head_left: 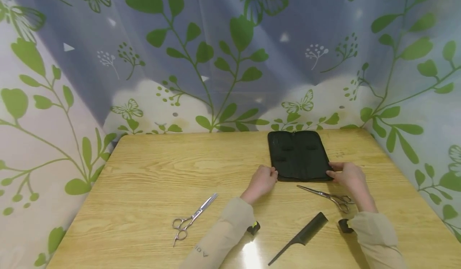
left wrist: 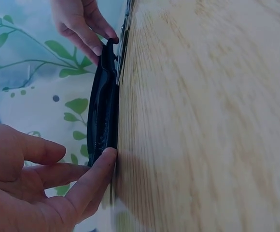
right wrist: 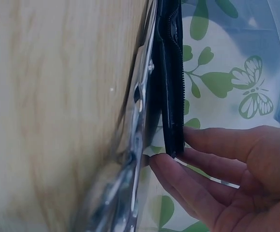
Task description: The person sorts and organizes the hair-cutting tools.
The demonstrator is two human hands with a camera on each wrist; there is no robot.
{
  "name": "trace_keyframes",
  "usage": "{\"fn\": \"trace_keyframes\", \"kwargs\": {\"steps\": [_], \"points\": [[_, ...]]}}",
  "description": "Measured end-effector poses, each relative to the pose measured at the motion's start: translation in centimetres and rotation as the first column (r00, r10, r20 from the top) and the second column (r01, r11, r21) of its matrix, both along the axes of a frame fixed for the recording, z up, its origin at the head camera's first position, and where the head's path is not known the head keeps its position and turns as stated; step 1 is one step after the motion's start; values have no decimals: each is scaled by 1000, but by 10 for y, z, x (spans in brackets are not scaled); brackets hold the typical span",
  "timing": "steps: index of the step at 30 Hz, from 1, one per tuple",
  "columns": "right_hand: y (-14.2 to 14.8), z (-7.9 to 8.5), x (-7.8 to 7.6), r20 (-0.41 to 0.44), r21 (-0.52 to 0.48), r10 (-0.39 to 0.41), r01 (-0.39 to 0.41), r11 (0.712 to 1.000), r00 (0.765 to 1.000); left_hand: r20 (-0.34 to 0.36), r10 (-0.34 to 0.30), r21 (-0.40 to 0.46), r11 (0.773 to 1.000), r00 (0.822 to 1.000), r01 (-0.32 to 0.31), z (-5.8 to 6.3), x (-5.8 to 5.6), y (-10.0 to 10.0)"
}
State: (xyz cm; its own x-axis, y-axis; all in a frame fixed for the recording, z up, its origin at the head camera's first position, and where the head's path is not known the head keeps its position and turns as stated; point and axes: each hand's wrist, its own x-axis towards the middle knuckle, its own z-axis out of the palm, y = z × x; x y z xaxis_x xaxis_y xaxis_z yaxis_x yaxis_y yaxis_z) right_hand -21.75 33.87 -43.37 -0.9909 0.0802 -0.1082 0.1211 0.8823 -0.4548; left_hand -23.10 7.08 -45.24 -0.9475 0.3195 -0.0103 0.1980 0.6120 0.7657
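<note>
Comb (head_left: 312, 229), two scissors (head_left: 203, 207) (head_left: 319, 192) on wooden table (head_left: 162, 173) before leaf-print curtain (head_left: 144, 61)

The black case (head_left: 297, 157) is spread open, interior facing up, with a fold down its middle and small dark straps inside. Zipper teeth line its edge. It lies right of centre, toward the wooden table's (head_left: 144, 173) far edge.

You can sweep over the counter (head_left: 155, 161) toward its far left corner; closer to the near edge, silver scissors (head_left: 197, 216) interrupt that side; between your sleeves (head_left: 227, 229), a black comb (head_left: 313, 228) takes up room; second scissors (head_left: 320, 193) crowd your right hand (head_left: 350, 177) just before the open case (head_left: 293, 165); a bare strip runs along the right edge.
</note>
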Motion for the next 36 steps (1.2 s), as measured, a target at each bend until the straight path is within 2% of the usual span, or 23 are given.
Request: {"fn": "trace_keyframes", "kwargs": {"steps": [7,14,19,30,36], "points": [[-2,1,-1,15,-1,16,-16,1000,1000,7,17,-13,1000,1000,-17,-1,0,-3],[-2,2,-1,19,-19,25,-25,1000,999,1,9,-20,1000,1000,-9,-1,0,-5],[-7,2,0,0,-13,38,-38,999,999,-7,14,-47,999,1000,-15,0,1,-6],[-14,1,0,-13,17,62,-62,998,998,-3,9,-43,999,1000,-9,0,3,-14],[-19,3,0,-23,32,88,-87,996,996,-31,1,-46,999,1000,-3,0,4,-18]]}}
